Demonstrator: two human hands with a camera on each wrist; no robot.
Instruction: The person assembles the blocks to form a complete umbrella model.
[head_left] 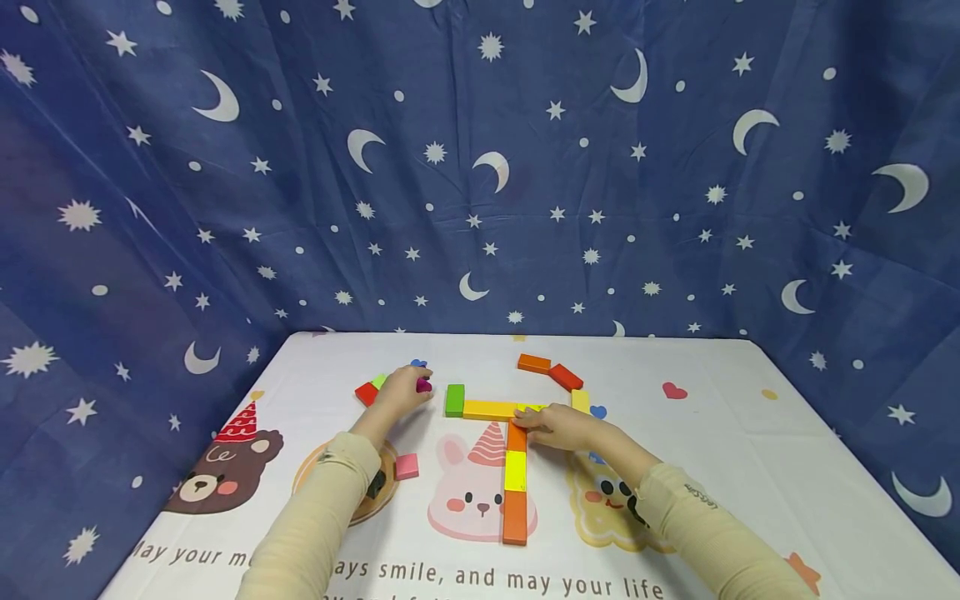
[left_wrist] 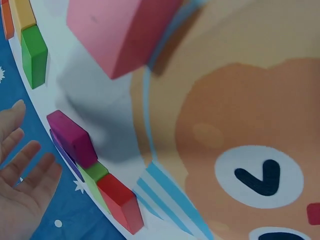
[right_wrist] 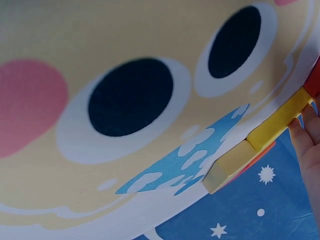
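My left hand (head_left: 399,390) is at the left group of blocks, beside a magenta block (left_wrist: 75,140). In the left wrist view its fingers are loosely spread, with a gap between them and that block. A red block (left_wrist: 120,202), a light green block (left_wrist: 94,177) and a mostly hidden purple block lie against it. My right hand (head_left: 558,427) rests its fingertips on the row of blocks, where a yellow block (right_wrist: 280,120) meets the orange block (head_left: 517,435). Part of that joint is hidden under the fingers.
A green block (head_left: 454,401) and a long amber block (head_left: 489,410) continue the row leftward. Below run another yellow block (head_left: 515,472) and a lower orange block (head_left: 514,518). A pale yellow block (head_left: 580,401) and red block (head_left: 566,377) curve behind. A pink block (head_left: 407,466) lies apart.
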